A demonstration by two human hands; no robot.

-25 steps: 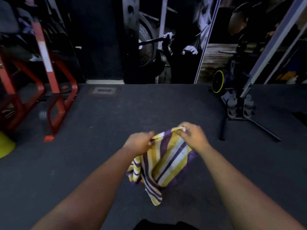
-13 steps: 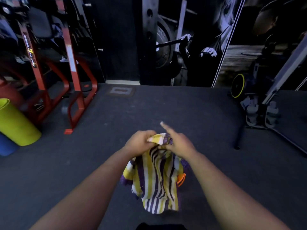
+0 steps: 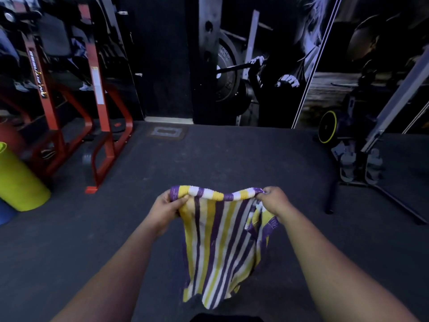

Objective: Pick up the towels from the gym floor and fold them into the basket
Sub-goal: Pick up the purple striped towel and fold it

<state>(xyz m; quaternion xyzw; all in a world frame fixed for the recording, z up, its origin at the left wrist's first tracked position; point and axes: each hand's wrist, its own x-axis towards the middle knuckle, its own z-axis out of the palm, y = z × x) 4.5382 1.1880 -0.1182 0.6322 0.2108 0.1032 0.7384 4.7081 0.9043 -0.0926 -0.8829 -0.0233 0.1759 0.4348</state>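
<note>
You held the striped towel (image 3: 218, 240) up by its top edge above the gym floor (image 3: 232, 159), your left hand (image 3: 166, 211) pinching one upper corner and your right hand (image 3: 274, 203) gripping the other, fingers of both curled into the cloth. It hung in front of you, well clear of the red rack (image 3: 102, 126) off to the left and apart from the yellow roller (image 3: 18, 180) beyond it.

The risk from here lay on the right side: a loose flap sagged just below your right hand, bunched and partly turned back, so any fold made now would likely trap that crease and come out lopsided. The top edge also dipped between your hands, a sign of slack that could let a corner slip. No basket showed in the frame, so the drop point could not be judged.

The towel ran in purple, yellow and white stripes, soft and limp, its lower hem uneven and wavy.
</note>
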